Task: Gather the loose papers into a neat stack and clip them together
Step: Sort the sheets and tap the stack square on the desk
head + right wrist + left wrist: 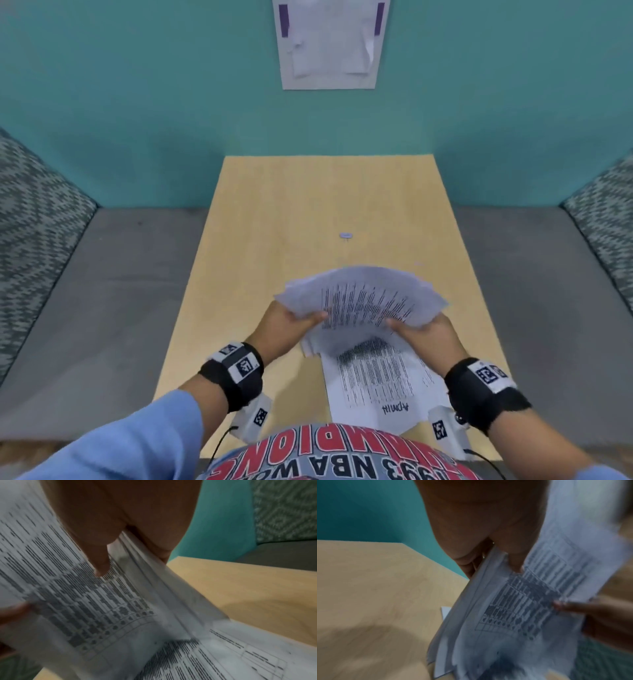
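Note:
A sheaf of printed papers [363,301] stands tilted above the wooden table [274,205], blurred with motion. My left hand [291,320] grips its left side, thumb on the front sheet. My right hand [421,330] grips its right side the same way. In the left wrist view the thumb [513,555] presses on the papers [513,608]. The right wrist view has the thumb [99,561] on the printed sheet [77,608]. One printed sheet [373,387] lies flat on the table under my hands. A small pale clip [345,235] lies farther back on the table.
Grey bench seats [102,291] flank the table on both sides, with patterned cushions [30,212] at the far left and right. A teal wall [171,102] rises behind, with a taped paper sheet [330,41] on it.

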Demonstrator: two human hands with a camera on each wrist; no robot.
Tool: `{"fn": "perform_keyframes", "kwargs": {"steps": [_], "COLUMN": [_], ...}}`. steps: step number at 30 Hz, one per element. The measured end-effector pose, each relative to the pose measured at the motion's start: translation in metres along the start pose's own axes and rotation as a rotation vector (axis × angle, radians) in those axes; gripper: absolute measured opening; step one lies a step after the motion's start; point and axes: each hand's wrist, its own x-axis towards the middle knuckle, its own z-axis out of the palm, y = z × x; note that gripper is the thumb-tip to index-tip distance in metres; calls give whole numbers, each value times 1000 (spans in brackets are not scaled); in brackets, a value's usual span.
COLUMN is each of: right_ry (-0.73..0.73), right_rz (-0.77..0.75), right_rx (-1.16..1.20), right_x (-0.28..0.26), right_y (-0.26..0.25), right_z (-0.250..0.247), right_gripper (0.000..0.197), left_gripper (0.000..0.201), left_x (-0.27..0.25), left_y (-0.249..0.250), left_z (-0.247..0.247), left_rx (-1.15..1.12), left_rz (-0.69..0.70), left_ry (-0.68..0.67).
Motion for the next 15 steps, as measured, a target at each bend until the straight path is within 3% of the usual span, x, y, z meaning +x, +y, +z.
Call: {"fn": "perform_keyframes", "kwargs": {"steps": [4, 7, 11, 13, 15], "right_ry": [41, 109, 72, 41, 54], "right_rz": [-72, -129, -163, -147, -129], "right_rx": [31, 232, 162, 154, 156], "right_x": [6, 6, 5, 5, 7], "right_y": [-15, -22, -9, -1, 2], "right_z": [-7, -17, -11, -7, -4], "right_gripper": [12, 14, 25, 20, 9], "left_gripper": [38, 36, 24, 14, 12], "left_x": [8, 16, 23, 25, 25], "left_y": [4, 21, 23, 17, 14], "left_z": [3, 2, -6, -9, -10], "left_rx": [-62, -114, -56, 70, 70], "left_rz": [23, 73, 4, -21, -27], "left_ry": [94, 127, -21, -94, -71]}}
